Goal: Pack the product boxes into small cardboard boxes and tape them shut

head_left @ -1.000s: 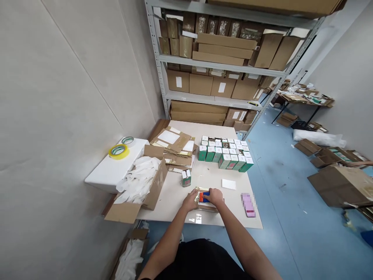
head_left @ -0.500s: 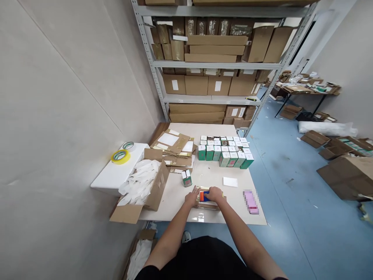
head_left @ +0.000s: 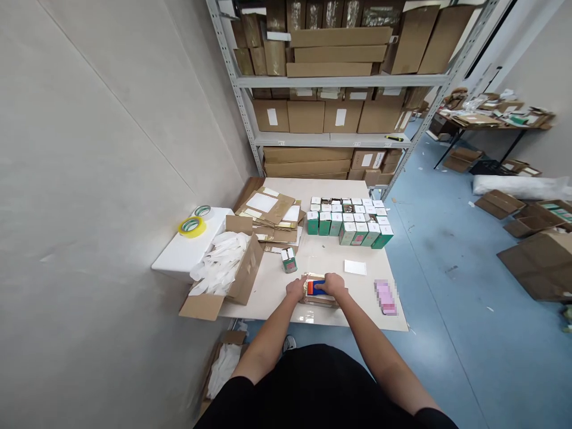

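Note:
A small cardboard box (head_left: 322,302) lies near the table's front edge, with shiny tape at its left end. My left hand (head_left: 295,288) grips that end of the box. Over the top of the box, my right hand (head_left: 334,285) is closed around a blue and orange tape dispenser (head_left: 316,288). Its far side and the tape roll are hidden by the hand. Just behind my left hand stands a small green and white box (head_left: 288,260). A white card (head_left: 354,267) lies to the right, beyond my right hand.
Rows of green and white boxes (head_left: 348,221) stand at the back right of the table. Flattened cartons (head_left: 268,208) are piled at the back left, beside an open carton (head_left: 247,271) of white packing material. Tape rolls (head_left: 192,226) lie on a white surface; a pixelated pink item (head_left: 385,297) is at right.
The camera view has tilted and shifted, so the table sits higher in the picture. My left hand's fingers have drawn in at the box's left end. The right hand keeps hold of the tape dispenser.

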